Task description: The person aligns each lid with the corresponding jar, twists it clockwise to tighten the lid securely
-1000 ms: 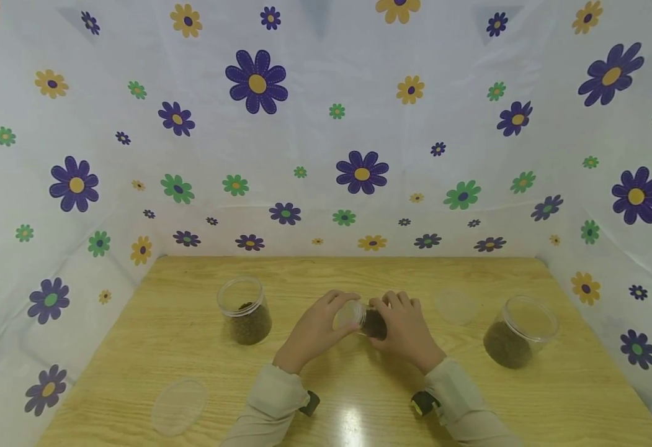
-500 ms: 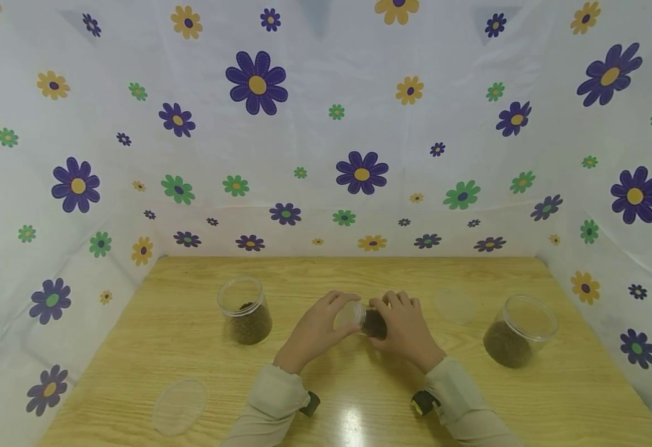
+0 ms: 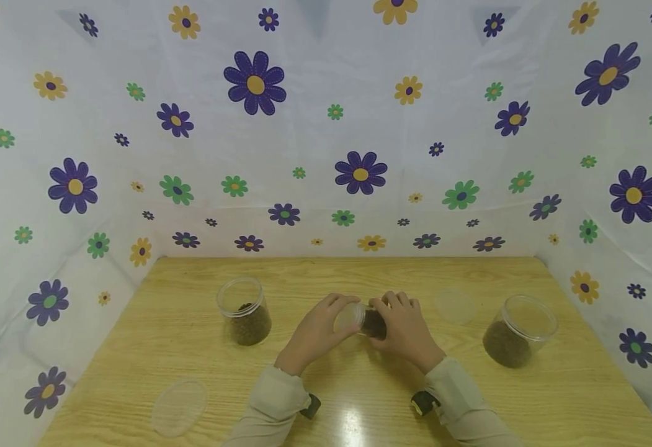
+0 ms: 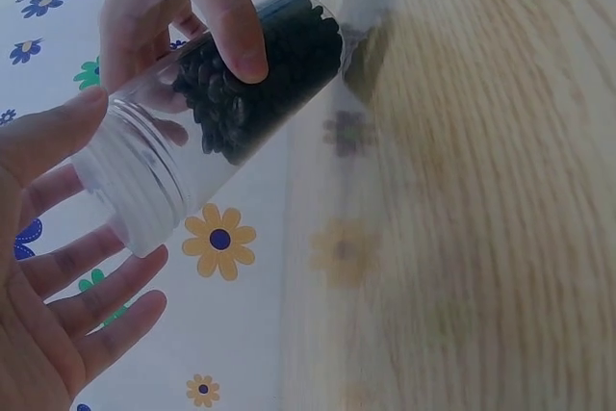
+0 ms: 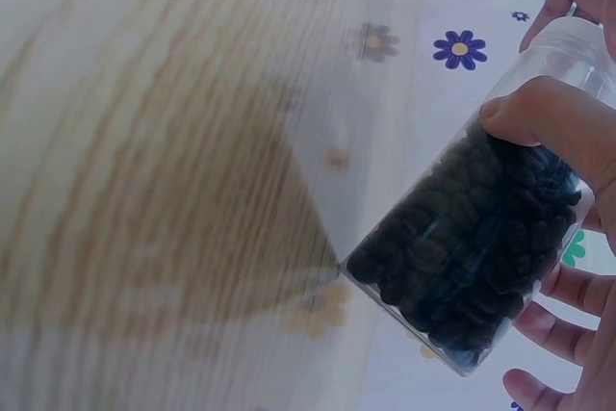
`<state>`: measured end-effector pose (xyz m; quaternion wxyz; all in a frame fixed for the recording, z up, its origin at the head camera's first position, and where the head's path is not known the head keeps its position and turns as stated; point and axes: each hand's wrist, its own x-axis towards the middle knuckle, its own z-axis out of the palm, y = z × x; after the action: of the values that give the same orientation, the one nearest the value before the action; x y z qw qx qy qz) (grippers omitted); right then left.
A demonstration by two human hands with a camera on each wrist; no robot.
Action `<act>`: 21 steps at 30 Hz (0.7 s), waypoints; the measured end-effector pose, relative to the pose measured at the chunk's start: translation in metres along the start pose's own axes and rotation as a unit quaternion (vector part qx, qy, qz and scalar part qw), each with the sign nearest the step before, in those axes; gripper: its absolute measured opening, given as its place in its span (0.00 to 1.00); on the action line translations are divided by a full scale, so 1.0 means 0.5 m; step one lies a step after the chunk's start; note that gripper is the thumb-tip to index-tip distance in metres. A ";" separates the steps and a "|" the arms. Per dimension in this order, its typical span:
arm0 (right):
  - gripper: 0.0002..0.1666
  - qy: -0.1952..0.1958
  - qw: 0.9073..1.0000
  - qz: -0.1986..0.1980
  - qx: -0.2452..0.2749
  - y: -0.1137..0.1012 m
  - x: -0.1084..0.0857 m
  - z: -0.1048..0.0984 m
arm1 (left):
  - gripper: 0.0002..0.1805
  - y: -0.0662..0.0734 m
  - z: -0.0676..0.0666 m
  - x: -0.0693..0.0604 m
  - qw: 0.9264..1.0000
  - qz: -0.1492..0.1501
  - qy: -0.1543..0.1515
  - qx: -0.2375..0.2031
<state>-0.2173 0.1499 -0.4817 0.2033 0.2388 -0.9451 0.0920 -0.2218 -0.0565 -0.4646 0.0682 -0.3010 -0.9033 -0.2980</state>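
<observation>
Head view places the small jar (image 3: 374, 324) of dark beans between both hands, tilted, cap end raised and turned left; its base edge appears to touch the worktop (image 3: 314, 273). Right hand (image 3: 408, 329) grips the jar's body between thumb and fingers. Left hand (image 3: 317, 328) is loosely curved about the translucent cap (image 4: 137, 185), thumb on one side, fingertips opposite, outer fingers spread.

Progress, as judged: the cap sits over the mouth; whether it is fully tightened (or being undone) cannot be told. The left larger jar (image 3: 247, 320) and right larger jar (image 3: 509, 344) stand uncovered, each partly filled with dark matter. The near clear disc (image 3: 178, 407) and far clear disc (image 3: 455, 306), apparently their lids, lie flat and unfitted; any closing of those two is outstanding
</observation>
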 end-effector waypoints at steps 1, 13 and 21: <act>0.39 0.000 1.000 -0.001 -0.001 0.000 0.000 0.000 | 0.27 -0.001 0.001 0.000 1.000 -0.001 0.000 -0.003; 0.38 -0.008 1.000 0.001 0.009 0.000 0.000 0.000 | 0.26 -0.010 0.009 0.000 0.999 0.012 0.012 -0.031; 0.39 -0.004 1.000 -0.002 0.005 -0.001 -0.001 -0.003 | 0.31 -0.006 0.003 0.001 0.999 0.012 0.005 -0.034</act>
<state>-0.2164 0.1502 -0.4804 0.1987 0.2418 -0.9449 0.0957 -0.2236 -0.0572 -0.4672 0.0656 -0.3122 -0.8888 -0.3291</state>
